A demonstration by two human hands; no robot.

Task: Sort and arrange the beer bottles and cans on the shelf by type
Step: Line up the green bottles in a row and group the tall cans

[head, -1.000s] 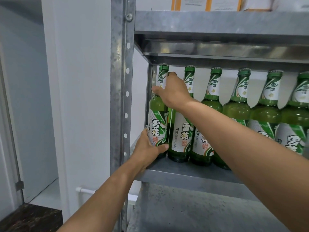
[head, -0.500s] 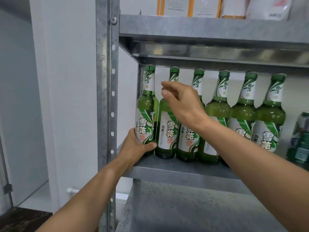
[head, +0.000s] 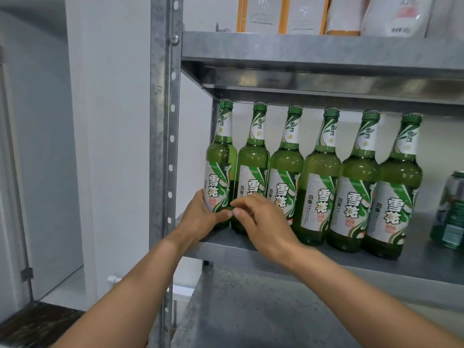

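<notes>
Six green glass beer bottles (head: 319, 172), capped with green crown caps, labelled white and green with Chinese characters on neck and body. Standing upright in a single row on the grey galvanised metal shelf (head: 376, 267), labels facing forward, bodies touching or almost touching. Leftmost bottle (head: 221, 156) just beside the left post, gripped low on the body by the left hand (head: 200, 219). Green aluminium beer can (head: 450, 212) upright near the row's right end, partly cut off at the frame edge.

Left hand (head: 200, 219) grips leftmost bottle (head: 221, 167); right hand (head: 263, 222) before second bottle (head: 252, 159).
</notes>
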